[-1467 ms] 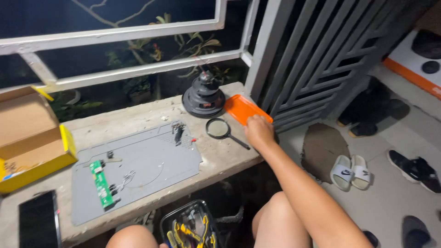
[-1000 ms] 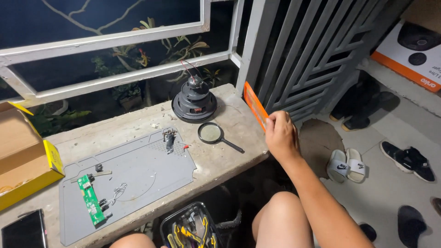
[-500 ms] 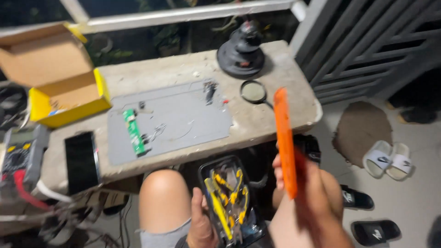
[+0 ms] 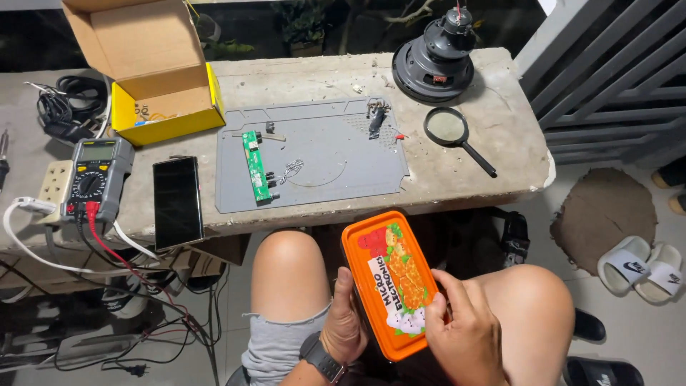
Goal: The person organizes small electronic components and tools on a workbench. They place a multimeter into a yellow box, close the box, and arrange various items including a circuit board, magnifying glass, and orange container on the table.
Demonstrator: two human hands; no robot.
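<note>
An orange plastic box lid (image 4: 389,279) with a printed label lies over a container on my lap, between my knees. My left hand (image 4: 344,322), with a dark watch on its wrist, grips the container's left side. My right hand (image 4: 464,332) rests on the lid's right edge with the fingers pressed on it. The container underneath is hidden by the lid.
On the concrete ledge (image 4: 500,136) lie a grey work mat (image 4: 336,168) with a green circuit board (image 4: 256,164), a magnifying glass (image 4: 454,132), a black speaker (image 4: 436,61), a dark phone (image 4: 177,201), a multimeter (image 4: 93,179) and an open yellow box (image 4: 153,78). Sandals (image 4: 639,268) lie on the floor.
My right hand took the orange lid from the ledge's right end and brought it down onto the open tool container on my lap. The view swung left and down.
</note>
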